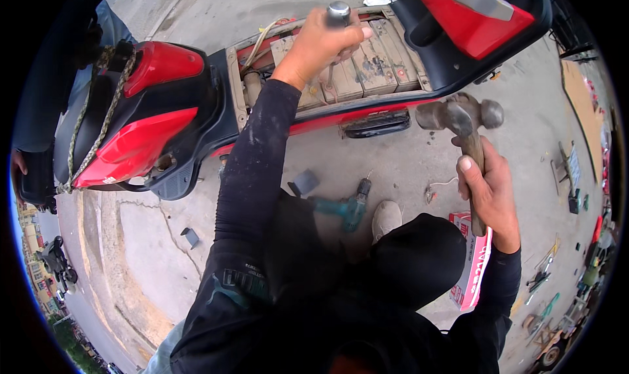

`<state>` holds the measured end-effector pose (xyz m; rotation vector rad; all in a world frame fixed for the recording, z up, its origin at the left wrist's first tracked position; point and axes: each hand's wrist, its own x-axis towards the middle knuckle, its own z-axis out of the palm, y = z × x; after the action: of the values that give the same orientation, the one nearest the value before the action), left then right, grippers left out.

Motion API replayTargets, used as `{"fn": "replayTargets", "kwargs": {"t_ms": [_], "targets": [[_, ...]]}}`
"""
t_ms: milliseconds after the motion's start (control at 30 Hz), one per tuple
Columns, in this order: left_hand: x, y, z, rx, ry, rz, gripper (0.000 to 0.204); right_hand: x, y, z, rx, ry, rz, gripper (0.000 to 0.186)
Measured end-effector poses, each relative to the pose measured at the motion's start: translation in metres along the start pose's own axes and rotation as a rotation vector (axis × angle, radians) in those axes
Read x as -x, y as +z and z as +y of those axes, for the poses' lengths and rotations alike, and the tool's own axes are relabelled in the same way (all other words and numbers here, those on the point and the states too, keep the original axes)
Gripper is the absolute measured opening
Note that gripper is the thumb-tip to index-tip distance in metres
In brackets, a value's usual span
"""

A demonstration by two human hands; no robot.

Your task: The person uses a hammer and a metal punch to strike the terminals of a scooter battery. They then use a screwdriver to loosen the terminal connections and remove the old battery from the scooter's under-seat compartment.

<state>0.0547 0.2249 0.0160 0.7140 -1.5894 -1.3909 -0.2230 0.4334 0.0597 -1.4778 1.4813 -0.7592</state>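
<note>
A ball-peen hammer with a worn wooden handle is in my right hand, its head raised to the right of the scooter. My left hand is closed round the dark handle of a screwdriver with a broad metal cap on top. What looks like its thin shaft points down at the batteries, grey dusty blocks packed side by side in the opened floor bay of a red and black scooter. Exactly where its tip rests is hard to make out. Loose wires lie at the bay's left end.
A teal cordless drill lies on the concrete near my shoe. Beside my right knee stands a red and white box. Hand tools and cardboard lie at the right. Another person's hand shows at far left.
</note>
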Motion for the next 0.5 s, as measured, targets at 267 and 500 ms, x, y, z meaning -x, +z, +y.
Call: {"fn": "replayTargets", "kwargs": {"t_ms": [267,500], "targets": [[0.011,0.004,-0.001,0.008,-0.028,0.045,0.029,-0.057,-0.005,-0.161,0.265,-0.431,0.145,0.039],[0.006,0.002,0.000,0.093,-0.022,0.067,0.025,-0.108,0.017,-0.150,0.580,-0.698,0.027,0.040]]}}
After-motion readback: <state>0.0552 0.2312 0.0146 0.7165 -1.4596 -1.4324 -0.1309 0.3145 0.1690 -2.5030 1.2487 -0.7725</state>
